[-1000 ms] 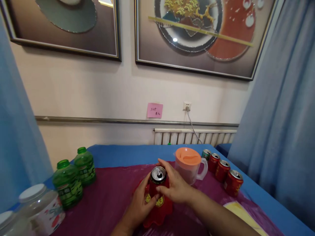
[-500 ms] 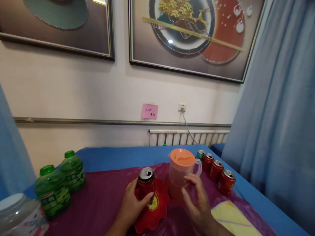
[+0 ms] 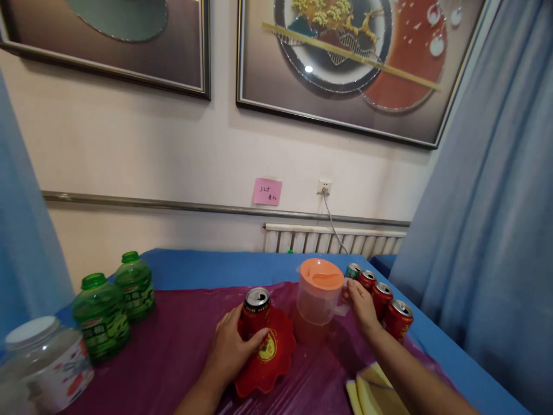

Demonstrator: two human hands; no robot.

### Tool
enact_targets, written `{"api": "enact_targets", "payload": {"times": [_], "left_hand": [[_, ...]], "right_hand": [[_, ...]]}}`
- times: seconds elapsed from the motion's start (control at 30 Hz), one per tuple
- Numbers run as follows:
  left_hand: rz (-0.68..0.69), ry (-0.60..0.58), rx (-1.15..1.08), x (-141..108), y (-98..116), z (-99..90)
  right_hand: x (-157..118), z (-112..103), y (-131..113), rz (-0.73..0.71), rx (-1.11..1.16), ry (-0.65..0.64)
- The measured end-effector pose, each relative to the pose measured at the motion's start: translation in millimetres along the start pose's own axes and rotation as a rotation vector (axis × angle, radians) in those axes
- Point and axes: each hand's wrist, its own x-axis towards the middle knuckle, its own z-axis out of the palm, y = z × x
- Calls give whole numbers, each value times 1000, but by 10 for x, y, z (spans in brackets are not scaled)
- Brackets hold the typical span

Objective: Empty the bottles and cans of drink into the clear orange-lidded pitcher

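My left hand [image 3: 231, 340] is wrapped round an opened red drink can [image 3: 256, 314], upright over a red scalloped dish [image 3: 276, 363] with a yellow emblem. Whether the can's base touches the dish is hidden by my hand. Right of the dish stands a clear plastic pitcher [image 3: 317, 302] with an orange lid [image 3: 322, 274] and some amber-looking liquid low inside. My right hand [image 3: 362, 302] is closed round the pitcher's handle on its right side.
Opened red cans [image 3: 398, 320] and a green can [image 3: 353, 270] stand in a row at right. A folded yellow cloth [image 3: 375, 389] lies in front. Two green bottles [image 3: 101, 317] and a white-lidded jar [image 3: 52, 369] stand at left on the blue-covered table [image 3: 185, 268].
My right hand has moved right, from in front of the pitcher to its handle, and closed on it. My left hand still holds the can. The view has shifted slightly.
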Motion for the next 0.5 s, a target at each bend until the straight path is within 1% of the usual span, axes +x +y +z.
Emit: {"api": "enact_targets", "payload": {"times": [0.13,0.27,0.37,0.5], "left_hand": [[18,-3,80,-11,4,-9],[21,-16,106,-26,37,-31],[1,-24,109,-30,67,-42],[-15,-36,120,-43,111,-47]], "right_hand": [[85,94,-69,39,26,-36],[158,196,-218,39,0,-64],[239,204,-373,9,-51,-96],[365,160,-616,-44,-143,-156]]}}
